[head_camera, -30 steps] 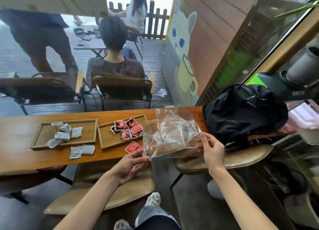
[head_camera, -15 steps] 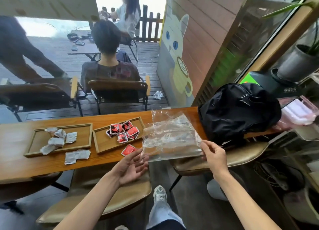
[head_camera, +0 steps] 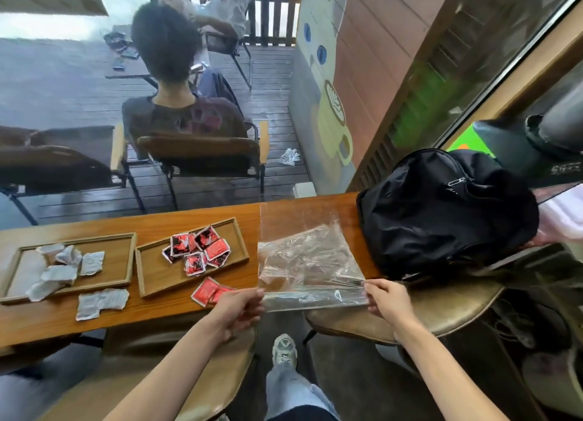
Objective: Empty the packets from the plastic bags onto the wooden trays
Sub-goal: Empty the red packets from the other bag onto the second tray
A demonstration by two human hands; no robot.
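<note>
Bag (head_camera: 310, 263): clear, crinkled, flat at the tabletop (head_camera: 47, 319) near edge.
Left grip (head_camera: 241, 310): pinching the bag's near-left corner.
Right grip (head_camera: 386, 299): pinching its near-right corner.

Take the right tray (head_camera: 151, 278) as the landmark; it lies on the desk (head_camera: 157, 225). A cluster of packets (head_camera: 197, 251) sits in its far right part. To its left, just beside it, lies the left tray (head_camera: 120, 263), holding paper packets (head_camera: 63, 267). Nearer the person than the left tray, two more paper packets (head_camera: 101, 302) lie on the desk. Just before the right tray's near right corner lie two loose packets (head_camera: 206, 291). To its right lies the plastic bag (head_camera: 309, 263), overhanging the desk's near edge, with the left hand (head_camera: 236, 311) at its near left corner and the right hand (head_camera: 386, 299) at its near right corner. Right of the bag sits a backpack (head_camera: 441, 212).
</note>
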